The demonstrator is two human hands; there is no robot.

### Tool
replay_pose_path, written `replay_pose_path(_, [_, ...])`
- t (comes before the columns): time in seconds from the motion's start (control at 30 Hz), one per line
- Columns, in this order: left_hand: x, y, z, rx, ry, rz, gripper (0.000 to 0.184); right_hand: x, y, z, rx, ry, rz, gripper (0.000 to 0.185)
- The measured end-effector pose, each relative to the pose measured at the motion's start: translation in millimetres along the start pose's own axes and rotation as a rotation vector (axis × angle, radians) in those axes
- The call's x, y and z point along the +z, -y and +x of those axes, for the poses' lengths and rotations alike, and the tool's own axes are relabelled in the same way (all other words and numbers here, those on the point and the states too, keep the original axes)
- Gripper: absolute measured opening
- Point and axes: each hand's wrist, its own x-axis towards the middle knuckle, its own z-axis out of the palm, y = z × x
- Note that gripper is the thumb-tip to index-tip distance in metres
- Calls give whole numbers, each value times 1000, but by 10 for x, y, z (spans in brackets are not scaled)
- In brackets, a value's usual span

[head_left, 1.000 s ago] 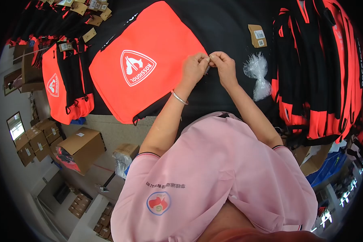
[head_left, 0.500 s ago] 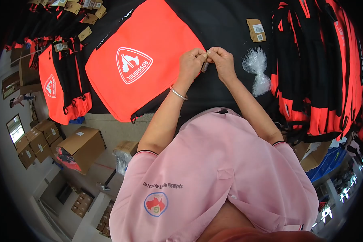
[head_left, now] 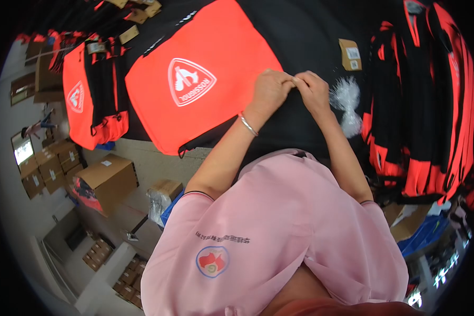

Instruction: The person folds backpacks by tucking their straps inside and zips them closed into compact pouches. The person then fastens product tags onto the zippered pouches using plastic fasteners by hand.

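Observation:
An orange-red and black bag (head_left: 231, 47) with a white Rossignol logo lies flat on the black-covered table. At its right corner, my left hand (head_left: 272, 89), a bracelet on the wrist, is closed in a pinch. Fingertip to fingertip with it, my right hand (head_left: 313, 92) pinches too. Whatever is between the fingers is too small or hidden to make out. Right of my right hand lies a bundle of clear plastic fasteners (head_left: 347, 105), gathered at its middle. Beyond it sits a stack of brown card tags (head_left: 350, 55) with white labels.
Several black and orange-red bags (head_left: 421, 105) are lined up on the right. Another bag (head_left: 75, 97) stands on the left, with more tagged bags behind. Cardboard boxes (head_left: 108, 176) stand on the floor at lower left. A person (head_left: 37, 126) is in the far left background.
The view has shifted, so the table's things appear farther right. A small greyish piece below my fingertips is now out of sight. Both hands remain pinched together.

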Motion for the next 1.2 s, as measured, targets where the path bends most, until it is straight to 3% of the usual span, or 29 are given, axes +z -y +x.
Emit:
replay_pose_path(0.13, [61,70,30,184,-84,90,9,-118,75,64,-333,35,-237,10])
replay_pose_path(0.3, [11,63,40,37,-38,48,11,-49,22,121,-353,58,-274,9])
replay_pose_path(0.37, [-20,93,39,-97,157,-13,11,10,-80,116,-196,68,-124,7])
replay_pose_path(0.4, [-24,121,49,-95,156,-11,11,23,-125,121,-198,66,-124,7])
replay_pose_path(0.47, [13,170,36,-316,217,-212,10,22,-223,97,43,152,62,9])
replay_pose_path(0.5, [-185,-13,90,-403,241,-227,12,13,-216,72,64,144,50,9])
replay_pose_path(0.57, [-77,146,67,-285,139,-125,14,27,-147,47,295,105,372,10])
replay_pose_path(0.63, [-66,162,69,-293,154,-99,13,100,-156,4,360,61,558,8])
replay_pose_path(0.87, [-90,85,57,-268,163,-59,12,168,-123,-59,359,79,630,6])
replay_pose_path(0.93, [-73,107,58,-106,116,13,12,169,-123,-48,317,66,561,6])
replay_pose_path(1.2, [-81,125,53,34,199,153,11,90,-118,-6,317,71,415,7])
